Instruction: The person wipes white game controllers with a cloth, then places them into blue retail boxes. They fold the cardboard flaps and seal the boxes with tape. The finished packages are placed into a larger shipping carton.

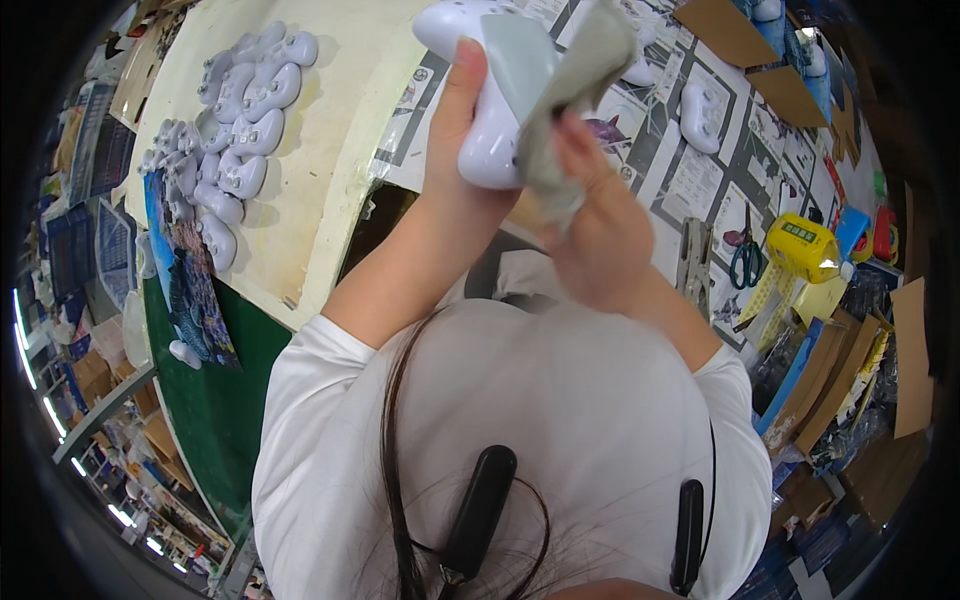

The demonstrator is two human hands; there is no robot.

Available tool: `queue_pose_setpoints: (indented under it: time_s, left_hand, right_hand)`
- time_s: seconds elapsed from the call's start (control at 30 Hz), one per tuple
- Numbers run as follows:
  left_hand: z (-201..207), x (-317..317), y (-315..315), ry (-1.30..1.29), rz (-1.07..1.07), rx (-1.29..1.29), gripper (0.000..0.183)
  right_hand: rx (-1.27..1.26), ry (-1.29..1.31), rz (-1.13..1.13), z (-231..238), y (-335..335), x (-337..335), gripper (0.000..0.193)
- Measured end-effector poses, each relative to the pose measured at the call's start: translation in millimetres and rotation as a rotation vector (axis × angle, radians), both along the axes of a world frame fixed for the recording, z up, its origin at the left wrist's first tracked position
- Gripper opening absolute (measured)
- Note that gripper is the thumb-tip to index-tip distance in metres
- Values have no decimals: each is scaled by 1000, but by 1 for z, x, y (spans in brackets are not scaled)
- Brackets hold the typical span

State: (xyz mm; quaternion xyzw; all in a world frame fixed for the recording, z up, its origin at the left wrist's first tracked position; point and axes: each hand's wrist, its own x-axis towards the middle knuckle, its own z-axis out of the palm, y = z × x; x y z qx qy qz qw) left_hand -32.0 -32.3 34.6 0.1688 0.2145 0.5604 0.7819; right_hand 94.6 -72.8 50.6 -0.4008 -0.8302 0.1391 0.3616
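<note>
A white game controller [490, 140] with a pale grey-blue middle panel is held up in my left hand [455, 140], the thumb lying along its edge. My right hand [600, 220], smeared by motion, grips a grey cloth [570, 100]. The cloth is against the controller's right side and covers part of it. Another white controller [700, 117] lies on the printed sheets to the right of my hands. Part of one more shows behind the cloth.
Several white controllers [240, 130] stand clustered on the cream board at left, beside a colourful printed sheet [190, 280]. At right lie scissors [746, 258], a yellow bottle [803, 247], a red tape dispenser [885, 235] and cardboard boxes [790, 95]. A green surface [215, 400] lies at lower left.
</note>
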Motion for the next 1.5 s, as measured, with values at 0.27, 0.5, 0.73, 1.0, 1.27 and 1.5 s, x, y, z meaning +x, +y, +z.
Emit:
queue_pose_setpoints:
  time_s: [0.27,0.5,0.73,1.0,1.27,1.5]
  left_hand:
    - [7,1,0,185,-65,-246,55]
    - [5,1,-2,327,138,-73,48]
    - [-5,4,5,396,134,-8,47]
    - [-2,7,7,332,305,31,57]
    - [5,-10,5,171,47,90,50]
    - [1,-3,-1,405,226,261,60]
  right_hand:
    - [148,0,463,-32,-7,0,24]
    - [-217,1059,-12,-30,0,28,30]
    - [-445,1248,-52,-17,7,17,33]
    - [91,279,-39,-28,17,-4,30]
    - [-240,826,49,-34,17,10,31]
    - [98,370,-319,-30,12,9,12]
